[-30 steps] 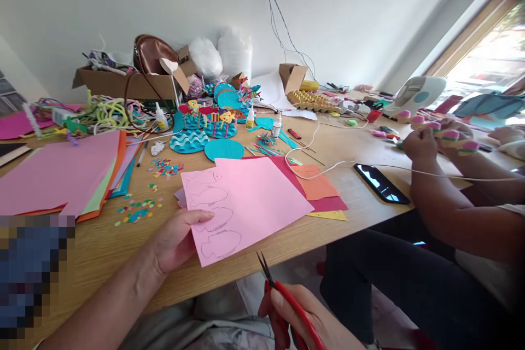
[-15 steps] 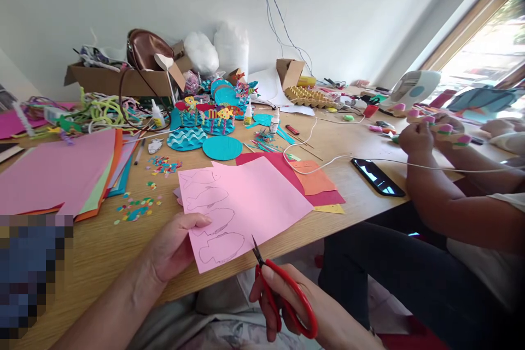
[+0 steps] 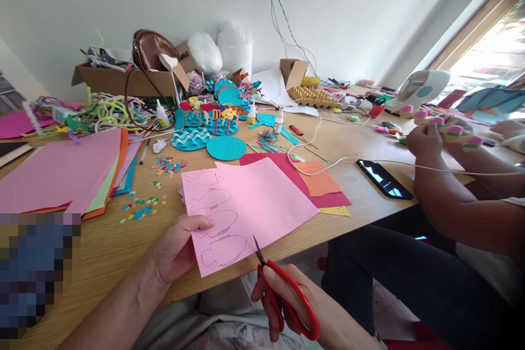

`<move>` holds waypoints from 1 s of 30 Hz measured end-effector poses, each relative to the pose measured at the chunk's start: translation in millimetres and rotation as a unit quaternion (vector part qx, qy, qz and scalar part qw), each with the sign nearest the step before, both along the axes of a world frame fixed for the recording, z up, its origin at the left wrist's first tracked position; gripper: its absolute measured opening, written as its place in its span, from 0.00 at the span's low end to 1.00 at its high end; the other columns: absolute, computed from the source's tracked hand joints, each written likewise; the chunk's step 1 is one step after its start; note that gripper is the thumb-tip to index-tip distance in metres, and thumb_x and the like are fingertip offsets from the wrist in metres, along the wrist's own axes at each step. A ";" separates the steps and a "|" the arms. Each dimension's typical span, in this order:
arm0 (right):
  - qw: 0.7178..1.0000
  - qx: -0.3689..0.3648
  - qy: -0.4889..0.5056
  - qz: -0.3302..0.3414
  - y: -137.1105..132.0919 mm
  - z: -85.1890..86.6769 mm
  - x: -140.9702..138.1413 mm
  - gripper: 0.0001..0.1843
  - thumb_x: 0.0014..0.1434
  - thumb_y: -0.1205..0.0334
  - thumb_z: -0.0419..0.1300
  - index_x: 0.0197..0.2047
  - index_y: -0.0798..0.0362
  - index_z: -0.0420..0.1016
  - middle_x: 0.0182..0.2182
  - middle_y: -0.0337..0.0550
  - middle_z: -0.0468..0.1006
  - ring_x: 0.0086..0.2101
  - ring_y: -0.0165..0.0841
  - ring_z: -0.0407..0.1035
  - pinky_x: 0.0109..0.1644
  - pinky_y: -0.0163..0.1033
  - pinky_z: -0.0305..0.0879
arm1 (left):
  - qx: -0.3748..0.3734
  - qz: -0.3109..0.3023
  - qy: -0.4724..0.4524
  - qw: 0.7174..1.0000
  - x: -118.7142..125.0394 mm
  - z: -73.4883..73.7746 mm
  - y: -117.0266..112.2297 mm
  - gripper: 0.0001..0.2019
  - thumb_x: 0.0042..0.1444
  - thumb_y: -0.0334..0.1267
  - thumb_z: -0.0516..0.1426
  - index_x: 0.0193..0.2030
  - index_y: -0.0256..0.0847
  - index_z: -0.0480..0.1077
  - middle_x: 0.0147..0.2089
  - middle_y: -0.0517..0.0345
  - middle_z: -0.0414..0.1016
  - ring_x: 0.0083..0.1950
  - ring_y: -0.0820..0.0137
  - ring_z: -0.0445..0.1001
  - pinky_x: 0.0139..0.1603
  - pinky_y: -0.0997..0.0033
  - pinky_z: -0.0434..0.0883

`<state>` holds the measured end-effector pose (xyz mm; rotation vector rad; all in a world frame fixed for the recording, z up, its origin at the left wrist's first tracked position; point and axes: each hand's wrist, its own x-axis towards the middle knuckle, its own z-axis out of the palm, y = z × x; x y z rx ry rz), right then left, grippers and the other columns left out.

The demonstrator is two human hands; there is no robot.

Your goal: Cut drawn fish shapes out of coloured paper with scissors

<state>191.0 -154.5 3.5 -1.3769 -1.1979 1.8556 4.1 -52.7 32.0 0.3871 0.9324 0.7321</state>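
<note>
My left hand (image 3: 176, 249) pinches the near left edge of a pink paper sheet (image 3: 258, 202) with several fish outlines drawn in pencil down its left side. The sheet lies partly over the front edge of the wooden table (image 3: 102, 251). My right hand (image 3: 295, 306) grips red-handled scissors (image 3: 283, 290) just below the table edge. Their blades are shut and point up at the sheet's near edge, beside the lowest fish outline.
Coloured paper stack (image 3: 61, 172) at left, confetti bits (image 3: 141, 210), teal paper fish crafts (image 3: 209, 120), glue bottles (image 3: 278, 121), a cardboard box (image 3: 123, 79), and a phone (image 3: 383, 179) with a white cable. A person at right holds up something small in both hands (image 3: 435, 136).
My right hand rose from below with the scissors and brought the blade tips up to the pink sheet's near edge. My left hand kept its hold on the sheet.
</note>
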 end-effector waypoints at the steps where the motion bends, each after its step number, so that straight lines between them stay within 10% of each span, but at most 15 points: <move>1: 1.000 0.001 -0.003 0.002 -0.5 -0.6 -0.3 0.32 0.60 0.37 0.43 0.36 0.59 0.71 0.14 0.35 0.66 0.13 0.22 0.52 0.18 0.30 0.43 | 0.000 -0.001 -0.001 1.000 -0.2 -0.3 -0.1 0.34 0.46 0.19 0.52 0.63 0.31 0.57 0.43 0.44 0.80 0.45 0.53 0.78 0.47 0.56 0.73; 23: 0.989 0.047 -0.140 -0.012 0.9 3.9 -0.3 0.23 0.61 0.42 0.48 0.27 0.54 0.61 0.14 0.33 0.66 0.14 0.22 0.54 0.20 0.28 0.52 | 0.004 0.016 -0.005 1.000 -0.4 -3.6 -3.5 0.34 0.47 0.18 0.51 0.64 0.32 0.55 0.45 0.43 0.79 0.46 0.53 0.77 0.46 0.56 0.75; 30: 0.999 0.017 -0.046 -0.005 2.3 4.2 0.8 0.26 0.59 0.38 0.47 0.31 0.55 0.65 0.18 0.34 0.66 0.17 0.24 0.63 0.17 0.28 0.46 | -0.009 0.022 -0.002 1.000 0.3 -2.8 -3.0 0.35 0.46 0.18 0.51 0.64 0.33 0.56 0.45 0.44 0.79 0.46 0.54 0.77 0.48 0.56 0.74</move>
